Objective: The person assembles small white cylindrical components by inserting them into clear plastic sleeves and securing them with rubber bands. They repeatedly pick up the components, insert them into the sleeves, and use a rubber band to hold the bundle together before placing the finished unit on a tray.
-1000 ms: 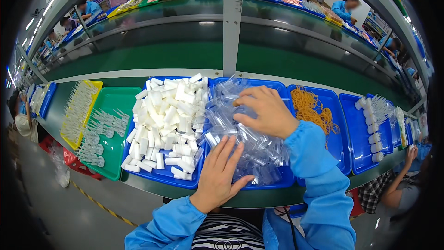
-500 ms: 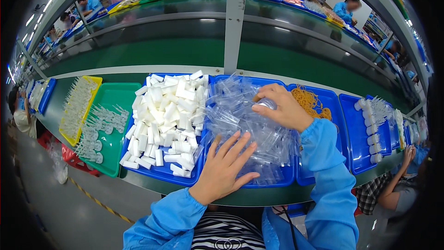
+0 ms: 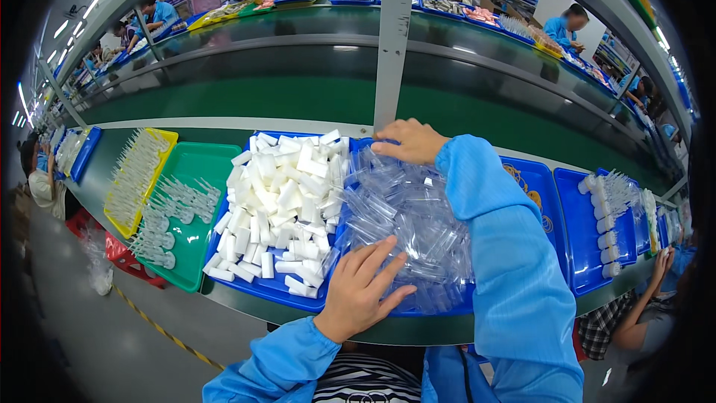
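Observation:
Clear plastic tubes or sleeves [image 3: 406, 213] lie in a loose heap in a blue tray [image 3: 447, 310] before me. My left hand [image 3: 363, 291] rests on the near left part of the heap, fingers spread and holding nothing. At the far edge of that tray, my right hand [image 3: 412, 140] reaches over the heap, thumb and fingers apart; nothing shows in it. A small white bit [image 3: 428, 180] sits among the clear pieces below the right hand. Left of the heap, white foam-like blocks [image 3: 280, 186] fill another blue tray [image 3: 272, 283].
A green tray [image 3: 195, 235] and a yellow tray [image 3: 138, 179] with translucent spiky pieces stand left. Right are rubber bands [image 3: 533, 198], partly behind my sleeve, and a blue tray [image 3: 578, 242] with white-based pieces. A grey post [image 3: 391, 52] rises ahead; co-workers sit across the belt.
My right hand has moved away from me and left, to the tray's far edge, its forearm now covering the heap's right side. My left hand has shifted slightly toward me.

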Action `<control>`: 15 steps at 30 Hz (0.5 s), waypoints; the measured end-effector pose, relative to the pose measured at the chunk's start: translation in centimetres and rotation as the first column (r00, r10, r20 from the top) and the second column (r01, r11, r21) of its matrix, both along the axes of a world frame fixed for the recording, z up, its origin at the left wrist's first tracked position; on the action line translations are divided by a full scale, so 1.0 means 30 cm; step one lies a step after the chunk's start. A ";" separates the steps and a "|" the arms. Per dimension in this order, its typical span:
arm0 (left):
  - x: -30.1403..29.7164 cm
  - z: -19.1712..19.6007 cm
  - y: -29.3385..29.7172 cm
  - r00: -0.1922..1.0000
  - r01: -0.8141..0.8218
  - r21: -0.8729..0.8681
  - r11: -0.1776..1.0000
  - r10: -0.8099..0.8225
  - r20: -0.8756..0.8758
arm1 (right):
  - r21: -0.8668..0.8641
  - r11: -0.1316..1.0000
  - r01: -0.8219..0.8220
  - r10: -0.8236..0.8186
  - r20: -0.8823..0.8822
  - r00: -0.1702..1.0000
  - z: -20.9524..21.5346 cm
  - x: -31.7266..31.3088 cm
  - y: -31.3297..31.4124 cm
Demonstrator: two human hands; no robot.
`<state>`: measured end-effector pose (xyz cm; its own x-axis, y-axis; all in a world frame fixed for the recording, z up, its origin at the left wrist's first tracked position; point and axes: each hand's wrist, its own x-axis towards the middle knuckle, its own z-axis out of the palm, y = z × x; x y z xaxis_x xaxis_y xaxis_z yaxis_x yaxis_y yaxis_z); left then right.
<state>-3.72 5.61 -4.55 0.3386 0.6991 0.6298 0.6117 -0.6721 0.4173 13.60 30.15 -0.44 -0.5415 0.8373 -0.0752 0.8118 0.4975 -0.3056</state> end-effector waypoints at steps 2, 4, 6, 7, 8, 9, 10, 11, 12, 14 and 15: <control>0.001 -0.010 -0.005 0.999 -0.001 -0.001 1.000 0.001 0.054 | -0.131 0.991 -0.008 0.014 0.047 0.999 0.003 0.005 -0.005; -0.005 -0.012 -0.008 0.999 -0.034 0.024 0.999 0.033 0.039 | -0.250 0.968 -0.007 0.014 0.027 1.000 0.021 0.031 -0.021; -0.006 -0.014 -0.008 0.998 -0.062 0.032 0.998 0.061 0.034 | -0.243 0.970 0.008 0.008 0.063 0.998 0.034 0.051 -0.057; -0.004 -0.011 -0.006 0.997 -0.065 0.031 0.997 0.064 0.033 | -0.238 0.971 0.024 -0.006 0.080 0.997 0.037 0.068 -0.077; -0.001 -0.009 -0.006 0.997 -0.068 0.030 0.997 0.067 0.031 | -0.232 0.972 0.035 -0.019 0.071 0.997 0.030 0.079 -0.081; 0.003 -0.008 -0.007 0.997 -0.070 0.024 0.997 0.069 0.033 | -0.227 0.973 0.046 -0.033 0.063 0.998 0.021 0.086 -0.076; 0.004 -0.005 -0.007 0.997 -0.072 0.031 0.997 0.071 0.040 | -0.215 0.975 0.056 -0.046 0.051 0.998 0.035 0.080 -0.078; 0.005 -0.004 -0.007 0.996 -0.074 0.039 0.996 0.073 0.048 | -0.221 0.968 0.119 -0.108 0.065 0.992 0.055 0.080 -0.083; 0.007 -0.002 -0.009 0.996 -0.076 0.047 0.996 0.073 0.056 | -0.163 0.978 0.127 -0.119 0.055 0.991 0.073 0.095 -0.092; -0.009 0.007 -0.021 0.994 -0.094 0.029 0.995 0.092 0.055 | -0.051 0.993 0.109 -0.108 0.019 0.994 0.105 0.086 -0.103; -0.015 0.012 -0.025 0.993 -0.100 0.021 0.995 0.099 0.056 | -0.051 0.992 0.115 -0.116 -0.013 0.993 0.131 0.097 -0.115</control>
<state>-4.16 4.85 -4.19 0.2323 0.7122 0.6624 0.6528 -0.6190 0.4366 16.52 26.70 3.48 -0.4432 0.8896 -0.1102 0.8576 0.3849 -0.3412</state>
